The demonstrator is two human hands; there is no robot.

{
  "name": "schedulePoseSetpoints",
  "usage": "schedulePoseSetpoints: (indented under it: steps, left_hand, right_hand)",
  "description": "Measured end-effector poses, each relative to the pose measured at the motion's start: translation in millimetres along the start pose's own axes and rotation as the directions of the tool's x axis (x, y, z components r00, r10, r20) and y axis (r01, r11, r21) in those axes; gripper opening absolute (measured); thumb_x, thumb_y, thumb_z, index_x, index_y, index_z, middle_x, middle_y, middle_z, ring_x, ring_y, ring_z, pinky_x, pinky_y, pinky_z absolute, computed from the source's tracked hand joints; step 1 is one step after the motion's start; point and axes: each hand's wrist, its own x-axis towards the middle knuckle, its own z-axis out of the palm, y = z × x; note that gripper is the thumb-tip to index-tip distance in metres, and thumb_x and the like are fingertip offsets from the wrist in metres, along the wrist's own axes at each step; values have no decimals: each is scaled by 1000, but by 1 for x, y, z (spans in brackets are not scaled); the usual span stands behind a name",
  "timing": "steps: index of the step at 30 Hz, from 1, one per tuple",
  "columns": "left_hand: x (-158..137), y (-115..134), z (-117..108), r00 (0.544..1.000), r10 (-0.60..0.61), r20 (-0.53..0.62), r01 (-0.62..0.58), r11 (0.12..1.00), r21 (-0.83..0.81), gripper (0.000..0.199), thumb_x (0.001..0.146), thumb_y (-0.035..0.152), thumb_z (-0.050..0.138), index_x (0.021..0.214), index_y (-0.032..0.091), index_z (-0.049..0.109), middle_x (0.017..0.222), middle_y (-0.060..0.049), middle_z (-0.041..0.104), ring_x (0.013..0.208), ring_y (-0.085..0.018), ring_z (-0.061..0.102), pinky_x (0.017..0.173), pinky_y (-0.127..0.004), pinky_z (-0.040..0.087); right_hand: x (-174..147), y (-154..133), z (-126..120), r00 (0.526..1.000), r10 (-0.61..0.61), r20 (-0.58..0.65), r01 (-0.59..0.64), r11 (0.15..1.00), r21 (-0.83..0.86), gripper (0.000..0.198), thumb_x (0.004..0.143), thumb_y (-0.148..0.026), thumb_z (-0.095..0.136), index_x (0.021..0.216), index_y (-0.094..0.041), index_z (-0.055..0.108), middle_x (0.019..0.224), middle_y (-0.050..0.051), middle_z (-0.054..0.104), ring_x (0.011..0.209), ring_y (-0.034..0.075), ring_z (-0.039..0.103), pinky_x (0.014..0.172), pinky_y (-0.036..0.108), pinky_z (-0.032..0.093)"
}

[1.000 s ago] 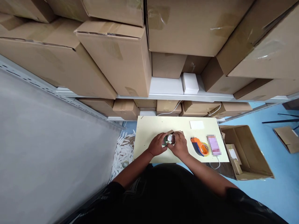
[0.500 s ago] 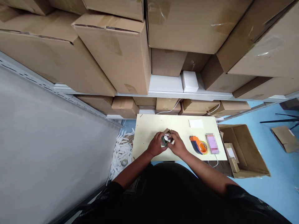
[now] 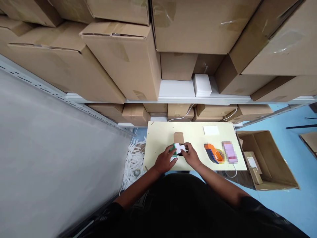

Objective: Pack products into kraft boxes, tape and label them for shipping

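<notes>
A small cardboard box [image 3: 178,138] with its brown lid flap raised is on the pale table [image 3: 158,132], between my two hands. Green shows along its left side, and white flaps or paper pieces [image 3: 177,147] cover its opening. My left hand [image 3: 163,160] holds the box's left side with its fingers; its thumb sticks out toward the front. On the other side, my right hand [image 3: 192,157] grips the right edge, with the thumb pressed on a white piece. What lies beneath the white pieces is hidden.
To the right are an orange and blue tape dispenser [image 3: 211,152], a blurred pink phone-like object [image 3: 229,152] with a cable, and a white card [image 3: 211,130]. A large open carton [image 3: 277,158] stands right of the table. Shelves of cartons [image 3: 119,59] rise behind; white strips [image 3: 131,158] lie left.
The shiny round item seen in the box is now out of sight under white pieces. The brown flap stands up more visibly, and my hands have spread slightly apart. The view has shifted a little.
</notes>
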Motion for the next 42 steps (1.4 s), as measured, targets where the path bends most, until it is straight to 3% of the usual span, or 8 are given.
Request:
schedulePoseSetpoints:
  steps: [5,10,13,17,23,29,35,42]
  left_hand:
    - [22,-1,-14,985,-126,-114,116,989,-93,28,99,26,55,126,23,63,138,-11,57,104,-20,67,95,-40,57]
    - [54,-11,-25,924,-378,-57,339,880,-332,93,77,15,71,160,26,29,146,-11,56,70,-10,57,71,-31,56]
    - [50,-14,-33,954,-289,-83,239,897,-372,96,76,9,66,162,29,27,143,-9,55,74,-9,57,73,-27,54]
    - [30,-8,-36,990,-103,-98,63,935,-348,62,78,4,59,136,25,61,122,-6,60,83,-12,62,79,-29,57]
    - [15,-9,-38,996,80,-43,-88,970,-228,52,80,22,79,131,24,67,137,-12,60,124,-27,62,100,-42,59]
    - [15,-21,-30,990,83,-117,-90,994,-56,32,96,31,70,128,26,72,137,-9,66,127,-25,63,112,-47,54]
    - [11,-13,-23,995,81,-53,-78,995,64,34,101,36,63,132,26,71,145,-10,64,123,-28,64,108,-52,55]
    - [5,-13,-23,996,84,-27,-81,993,90,35,104,38,58,135,26,69,148,-10,63,122,-27,65,107,-51,55]
  right_hand:
    - [6,4,7,997,-69,42,71,995,-70,39,89,-43,65,122,-26,53,107,5,70,91,23,70,81,41,59]
    - [8,9,22,994,-113,13,114,984,-137,46,91,-50,63,128,-26,53,117,8,67,97,24,68,78,40,59]
    - [11,11,28,991,-134,13,135,979,-156,49,93,-52,61,132,-25,53,118,10,67,99,26,67,80,41,59]
    - [15,23,32,979,-204,1,203,972,-122,50,92,-40,58,139,-23,53,130,12,63,105,26,66,93,46,58]
    - [17,43,35,981,-196,1,196,981,-3,57,91,-37,55,147,-23,54,145,14,58,120,28,63,106,50,52]
    - [10,37,24,993,-76,93,57,981,185,61,93,-39,51,153,-26,55,155,6,57,141,30,52,122,52,37]
    - [5,36,19,975,-93,199,80,994,71,93,72,-20,62,161,-30,40,160,5,50,140,31,52,112,51,48]
    - [5,35,19,969,-78,236,65,996,65,88,79,-22,64,162,-30,36,160,9,48,139,29,52,107,50,52]
